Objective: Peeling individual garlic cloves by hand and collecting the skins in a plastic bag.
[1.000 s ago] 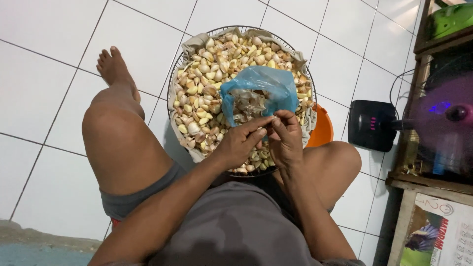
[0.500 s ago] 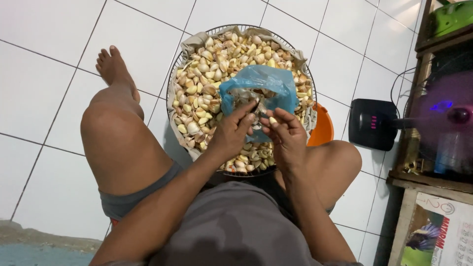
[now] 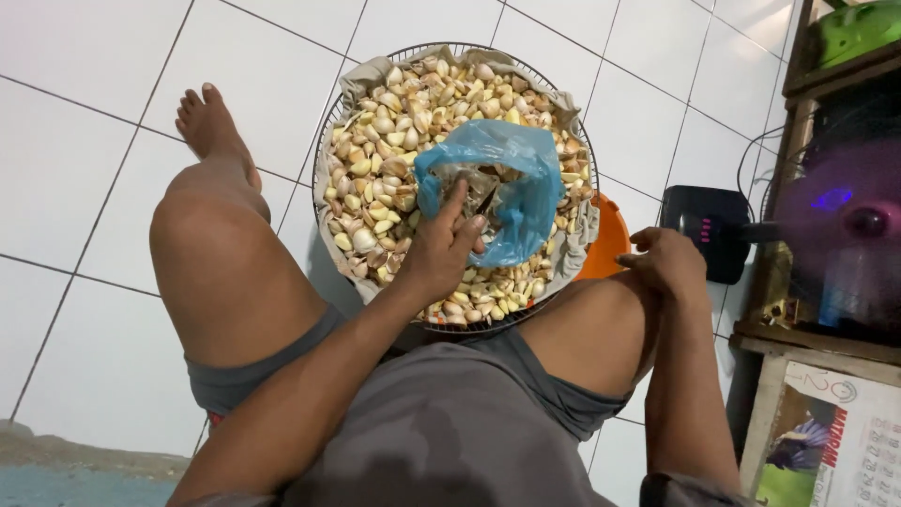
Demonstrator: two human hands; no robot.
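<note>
Reaching left hand (image 3: 441,249) into blue plastic bag (image 3: 511,188) atop garlic cloves (image 3: 394,141) in round wire basket (image 3: 328,122) on floor; fingers loosely spread, holding nothing visible. Right hand (image 3: 668,263) loosely curled, resting on knee. Best keep bag mouth open.

Seen from above: bare left hand (image 3: 441,252) and bare right hand (image 3: 668,265), no rings, watch or gloves. Forearms uncovered to the bottom edge of the view, no sleeves visible on them. Grey T-shirt (image 3: 450,441) of plain soft cloth, lightly creased, no print. Grey shorts (image 3: 246,380) in a matching tone, hems ending above the knees. Legs bare below. One bare foot (image 3: 211,127), no sandal or sock, toes visible
</note>
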